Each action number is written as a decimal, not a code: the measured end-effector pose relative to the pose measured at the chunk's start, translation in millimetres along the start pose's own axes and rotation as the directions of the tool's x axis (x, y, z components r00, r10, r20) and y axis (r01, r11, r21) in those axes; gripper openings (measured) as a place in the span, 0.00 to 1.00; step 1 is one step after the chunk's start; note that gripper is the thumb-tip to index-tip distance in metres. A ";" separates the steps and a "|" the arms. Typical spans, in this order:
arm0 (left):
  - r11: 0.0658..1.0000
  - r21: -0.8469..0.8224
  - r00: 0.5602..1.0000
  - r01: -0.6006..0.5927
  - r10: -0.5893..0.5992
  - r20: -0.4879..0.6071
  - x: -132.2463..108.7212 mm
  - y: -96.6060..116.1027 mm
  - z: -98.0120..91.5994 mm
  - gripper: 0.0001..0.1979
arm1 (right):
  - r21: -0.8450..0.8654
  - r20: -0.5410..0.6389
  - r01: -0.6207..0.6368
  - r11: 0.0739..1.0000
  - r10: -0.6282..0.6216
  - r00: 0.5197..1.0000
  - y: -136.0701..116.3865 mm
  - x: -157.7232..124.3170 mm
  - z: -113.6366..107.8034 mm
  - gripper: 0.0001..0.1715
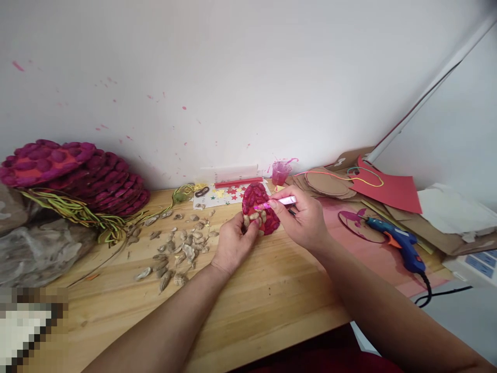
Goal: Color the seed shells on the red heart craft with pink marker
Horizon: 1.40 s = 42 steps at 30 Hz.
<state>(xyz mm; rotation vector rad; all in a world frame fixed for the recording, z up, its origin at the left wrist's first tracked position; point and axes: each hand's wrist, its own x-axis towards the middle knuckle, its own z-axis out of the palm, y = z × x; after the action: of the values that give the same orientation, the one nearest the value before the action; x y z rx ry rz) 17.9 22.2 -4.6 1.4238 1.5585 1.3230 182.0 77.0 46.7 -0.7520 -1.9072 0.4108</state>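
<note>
My left hand [234, 239] is closed on the lower left edge of a round disc [259, 207] covered in shells, most of them painted dark pink, a few near my fingers left bare. It holds the disc tilted up above the wooden table [267, 295]. My right hand [305, 220] pinches a pink and white paintbrush [278, 202], whose tip touches the middle of the disc.
Loose bare shells [176, 254] lie left of my hands. A stack of painted pink discs [73, 173] with green-yellow cords stands at far left. A pink paint cup [280, 172] and star sheet [229, 194] sit by the wall. Cardboard rounds, red paper [390, 189] and a blue glue gun [402, 246] lie on the right.
</note>
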 end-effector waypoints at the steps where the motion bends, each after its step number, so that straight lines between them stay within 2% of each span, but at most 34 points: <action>1: 1.000 0.002 1.000 -0.001 0.001 -0.003 0.1 -0.1 0.0 0.13 | -0.007 0.000 -0.001 1.000 0.001 1.000 0.3 0.0 0.0 0.02; 7: 1.000 0.009 1.000 -0.005 0.005 -0.012 0.5 -2.1 0.5 0.13 | 0.007 -0.062 -0.012 1.000 0.013 0.998 1.4 0.4 -2.0 0.04; 12: 1.000 0.018 1.000 0.000 0.000 -0.007 0.8 -3.6 0.7 0.14 | 0.025 0.007 -0.033 0.999 0.033 0.999 1.3 0.6 -0.7 0.04; 18: 1.000 0.011 1.000 0.000 0.000 -0.003 1.3 -4.9 0.6 0.14 | 0.061 -0.045 -0.058 0.996 0.061 0.997 5.5 1.6 0.5 0.06; 22: 1.000 0.010 1.000 -0.004 0.004 -0.005 0.8 -4.1 0.1 0.14 | 0.082 -0.004 -0.071 0.994 0.072 0.997 5.2 1.9 0.9 0.06; 28: 1.000 0.003 1.000 -0.020 0.020 -0.006 1.2 -3.1 0.0 0.13 | 0.079 -0.046 -0.095 0.992 0.099 0.994 8.7 1.9 0.7 0.08; 33: 1.000 -0.023 1.000 -0.003 0.003 -0.005 0.9 -3.2 0.4 0.12 | 0.098 -0.006 -0.083 0.992 0.084 0.996 9.6 1.3 1.5 0.07; 38: 0.999 -0.046 1.000 -0.017 0.018 0.015 1.3 -4.1 0.8 0.14 | 0.086 -0.056 -0.095 0.992 0.100 0.993 9.1 1.5 1.6 0.08; 42: 0.998 -0.060 1.000 -0.017 0.019 0.021 2.4 -5.6 1.4 0.13 | 0.113 -0.016 -0.090 0.989 0.092 0.996 7.9 1.8 1.3 0.08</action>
<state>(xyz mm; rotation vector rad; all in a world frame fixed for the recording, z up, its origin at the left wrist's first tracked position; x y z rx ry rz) 16.8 25.5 -9.9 1.4139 1.4832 1.3493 182.8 84.2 42.8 -0.7678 -1.8187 0.5606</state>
